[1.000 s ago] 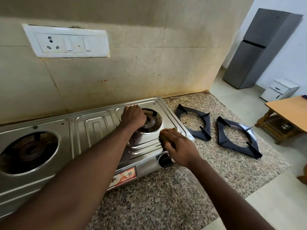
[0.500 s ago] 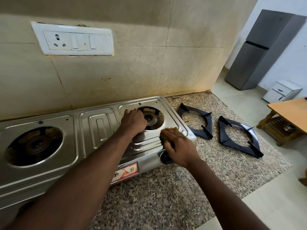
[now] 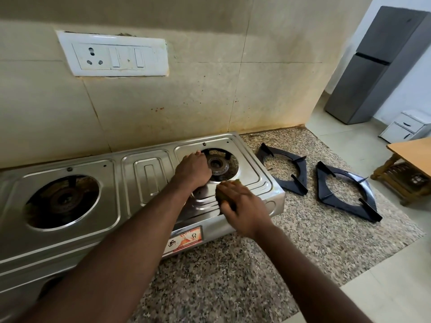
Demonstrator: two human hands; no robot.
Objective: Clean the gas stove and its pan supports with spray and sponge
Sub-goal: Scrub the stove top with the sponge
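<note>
**Sponge in front of right burner; supports off to the right**

The right hand (image 3: 242,206) was bent over a green-yellow sponge (image 3: 221,195), gripping it and pressing it on the gas stove (image 3: 149,176) just in front of the right burner (image 3: 218,164). The left hand (image 3: 192,170) sat at that burner's left rim with its fingers curled under. Whether it held anything could not be told. The stove's long axis ran left to right along the wall. The near pan support (image 3: 302,170) and far pan support (image 3: 342,206) lay flat on the granite counter (image 3: 303,234), right of the stove and well apart from the sponge. The right hand was nearer both, so any reach for them was probably its job.
</note>
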